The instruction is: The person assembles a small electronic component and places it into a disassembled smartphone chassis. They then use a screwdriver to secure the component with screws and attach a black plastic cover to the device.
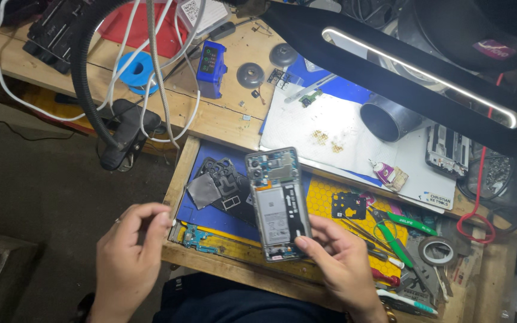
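while right hand (345,263) grips opened phone (277,203) from below, left hand (128,251) pinched, well apart

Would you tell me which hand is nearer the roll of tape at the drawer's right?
Right hand, holding the opened phone, sits just left of the tape roll; left hand is far left.

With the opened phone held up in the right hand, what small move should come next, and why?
Probably bring the left hand across to the opened phone. The right hand holds it by its lower edge over the drawer tray, internals facing up, while the left fingers are pinched together off to the side.
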